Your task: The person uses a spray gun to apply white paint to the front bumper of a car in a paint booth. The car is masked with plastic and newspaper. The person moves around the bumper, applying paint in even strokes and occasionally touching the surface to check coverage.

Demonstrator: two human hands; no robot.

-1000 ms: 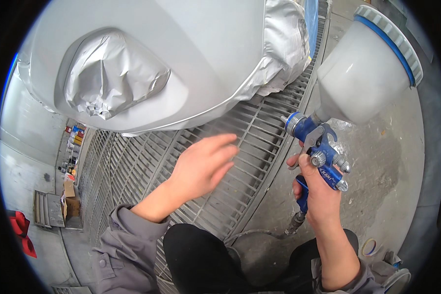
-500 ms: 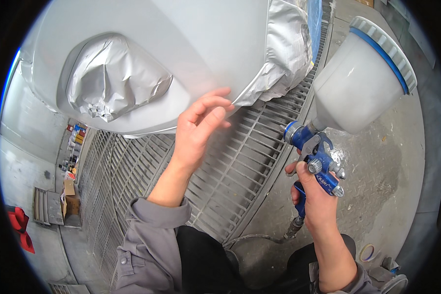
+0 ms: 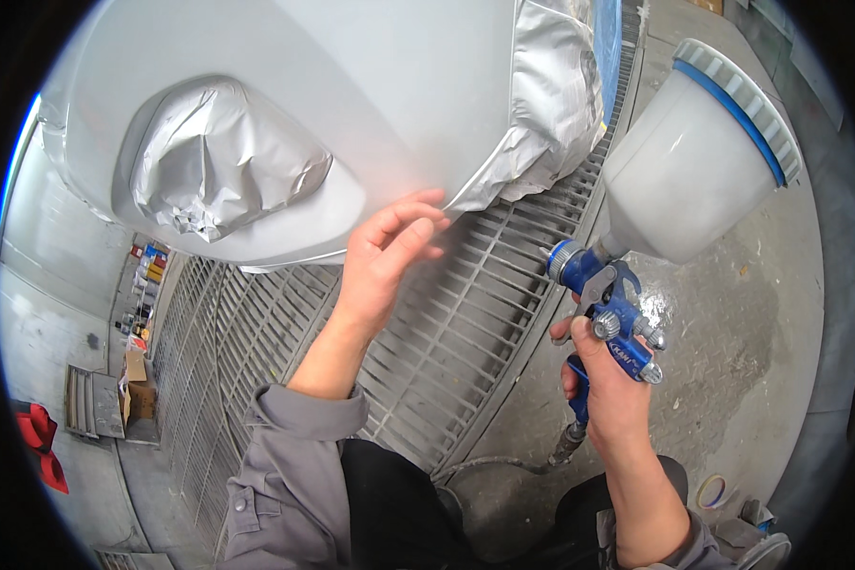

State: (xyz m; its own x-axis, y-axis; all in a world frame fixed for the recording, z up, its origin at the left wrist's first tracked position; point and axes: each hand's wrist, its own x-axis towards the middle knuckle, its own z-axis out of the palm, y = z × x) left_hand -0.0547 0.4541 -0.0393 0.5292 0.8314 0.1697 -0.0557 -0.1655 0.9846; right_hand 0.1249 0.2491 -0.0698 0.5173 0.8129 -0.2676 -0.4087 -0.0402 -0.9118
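My right hand (image 3: pixel 617 389) grips a blue spray gun (image 3: pixel 603 294), its fingers wrapped round the handle and trigger. On top of the gun a large whitish paint cup (image 3: pixel 689 157) with a blue ring and ribbed lid leans to the upper right. The nozzle faces left, toward the pale grey car bumper (image 3: pixel 399 85). My left hand (image 3: pixel 380 252) is beside the bumper's lower edge, fingers loosely curved and apart, with nothing in it; whether the fingertips touch the bumper I cannot tell. Crumpled silver masking film (image 3: pixel 228 157) fills the bumper's recess, and more masking sheet (image 3: pixel 551 104) covers its right end.
Metal floor grating (image 3: pixel 446 323) runs beneath the bumper. An air hose (image 3: pixel 503 463) trails from the gun across the floor near my legs. A roll of tape (image 3: pixel 711 490) lies at lower right. At left are a cardboard box (image 3: pixel 141 394), a red cloth-like item (image 3: pixel 38 442) and several small containers (image 3: pixel 147 275).
The spray gun and my right hand have shifted very slightly left and down. My left hand is almost in the same place, its fingers a little lower.
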